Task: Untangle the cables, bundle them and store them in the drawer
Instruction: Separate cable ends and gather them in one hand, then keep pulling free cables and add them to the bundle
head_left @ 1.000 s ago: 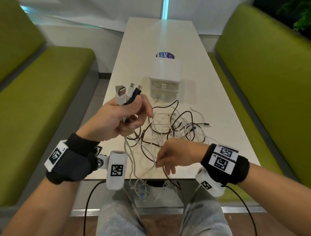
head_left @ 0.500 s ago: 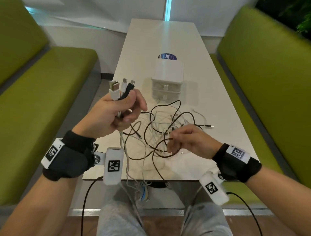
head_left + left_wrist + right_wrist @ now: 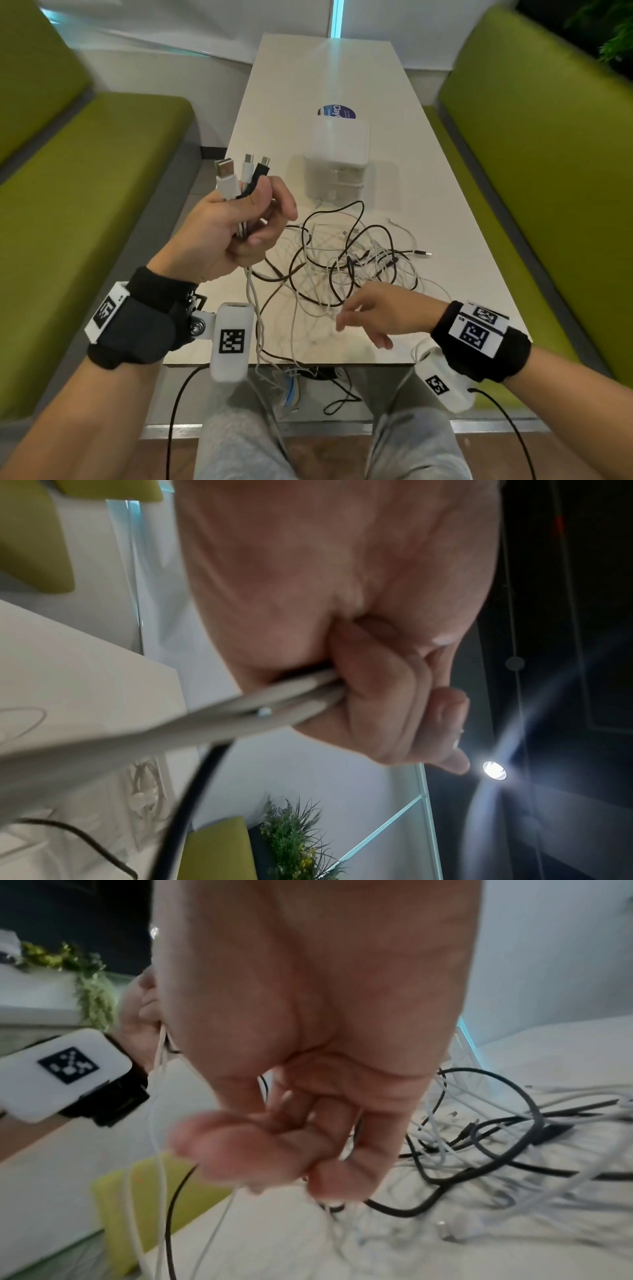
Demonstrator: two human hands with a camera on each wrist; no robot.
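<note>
One text can be partly read: white letters "Clay" on a round blue sticker (image 3: 337, 112) stuck to the table (image 3: 428, 178), the word running sideways and cut off by the white drawer box (image 3: 337, 161) in front of it. A line of smaller print beside it is too small to read. The wrist bands (image 3: 479, 330) and the white camera housings (image 3: 232, 341) carry square black-and-white coded markers, which are patterns and hold no letters.
</note>
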